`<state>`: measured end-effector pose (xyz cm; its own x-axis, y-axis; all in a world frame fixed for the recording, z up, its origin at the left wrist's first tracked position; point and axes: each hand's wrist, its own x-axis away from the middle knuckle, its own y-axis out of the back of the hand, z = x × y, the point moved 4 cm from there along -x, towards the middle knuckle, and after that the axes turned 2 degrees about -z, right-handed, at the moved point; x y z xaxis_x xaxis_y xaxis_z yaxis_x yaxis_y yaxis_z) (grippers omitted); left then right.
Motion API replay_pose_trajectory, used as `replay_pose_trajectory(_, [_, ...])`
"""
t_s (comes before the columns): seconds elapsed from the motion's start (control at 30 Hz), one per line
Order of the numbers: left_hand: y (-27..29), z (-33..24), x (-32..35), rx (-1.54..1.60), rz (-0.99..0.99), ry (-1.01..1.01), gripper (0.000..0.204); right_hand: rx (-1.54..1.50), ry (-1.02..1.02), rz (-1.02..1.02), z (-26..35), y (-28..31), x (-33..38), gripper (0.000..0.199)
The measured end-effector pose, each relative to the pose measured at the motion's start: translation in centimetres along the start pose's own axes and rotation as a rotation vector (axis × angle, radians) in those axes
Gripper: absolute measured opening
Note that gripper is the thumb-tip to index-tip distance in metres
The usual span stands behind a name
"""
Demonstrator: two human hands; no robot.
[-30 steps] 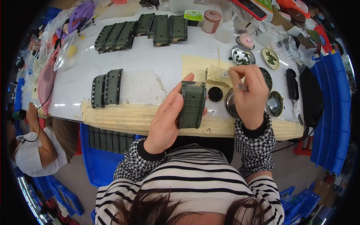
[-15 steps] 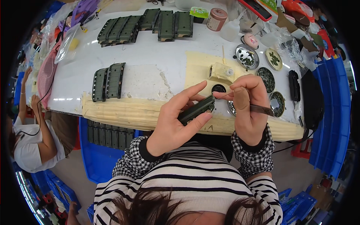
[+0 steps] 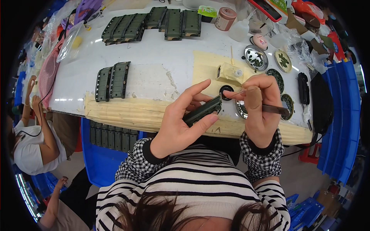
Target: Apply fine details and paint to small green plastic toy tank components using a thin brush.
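My left hand (image 3: 175,123) is closed round a dark green oblong piece (image 3: 203,111) with a ridged edge, held tilted above the table's padded front edge. Its far end points up toward my right hand (image 3: 262,109). My right hand grips a slim metal tool (image 3: 274,109), seemingly tweezers. The tool's broad end sticks out to the right and its thin tip lies by the index finger, a little apart from the green piece. A covering is wrapped round my right thumb (image 3: 253,98). Just beyond the fingers sits a small round black dish (image 3: 226,92).
Round dishes of small green bits (image 3: 275,80) stand to the right, near a cream lid (image 3: 283,61). Beyond my hands is a taped block (image 3: 230,73). Similar green pieces (image 3: 111,81) lie left and at the back. A blue crate (image 3: 102,161) holds more; another person (image 3: 42,134) sits left.
My right hand and its tool have shifted slightly right, away from the green piece. The left hand keeps its hold. Another person's arm has come into view at the lower left.
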<state>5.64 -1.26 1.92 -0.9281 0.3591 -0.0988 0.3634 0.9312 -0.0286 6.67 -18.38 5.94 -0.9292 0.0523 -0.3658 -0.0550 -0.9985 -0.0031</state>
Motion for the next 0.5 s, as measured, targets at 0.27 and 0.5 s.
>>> replay_pose_trajectory(0.27, [0.8,3.2,0.4,0.485,0.232,0.063,0.047,0.814,0.278,-0.104,-0.8,1.9,-2.9,0.009])
replay_pose_trajectory(0.5, [0.9,3.4,0.7,0.610,0.289,0.044,0.049,0.849,0.265,-0.052,-0.5,1.9,-2.5,0.025])
